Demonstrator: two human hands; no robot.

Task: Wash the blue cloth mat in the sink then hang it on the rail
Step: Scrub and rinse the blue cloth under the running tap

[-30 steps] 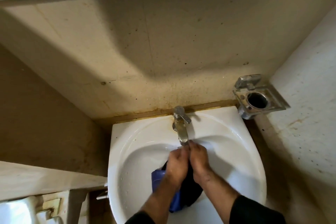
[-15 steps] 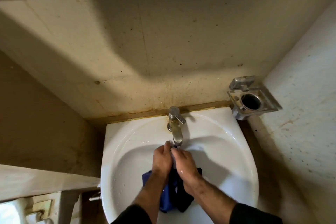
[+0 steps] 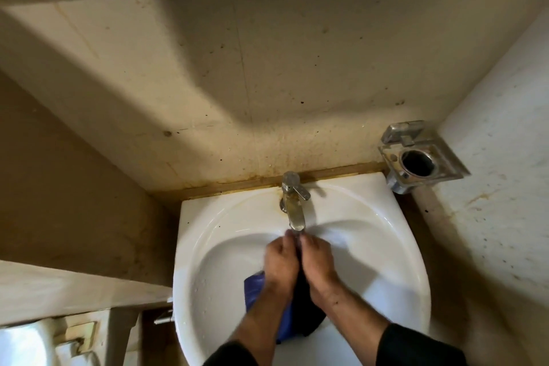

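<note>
The blue cloth mat is bunched up inside the white sink, wet and dark where it hangs below my wrists. My left hand and my right hand grip it side by side, knuckles up, pressed against each other right under the spout of the metal tap. Most of the mat is hidden beneath my hands and forearms. No rail is in view.
A metal holder with a round hole is fixed to the right wall just above the sink's corner. Stained walls close in behind and on both sides. A white ledge and a white fixture lie low on the left.
Both hands have stayed clasped on the mat under the spout, rubbing it with small shifts. The bunched cloth has changed shape a little below my wrists.
</note>
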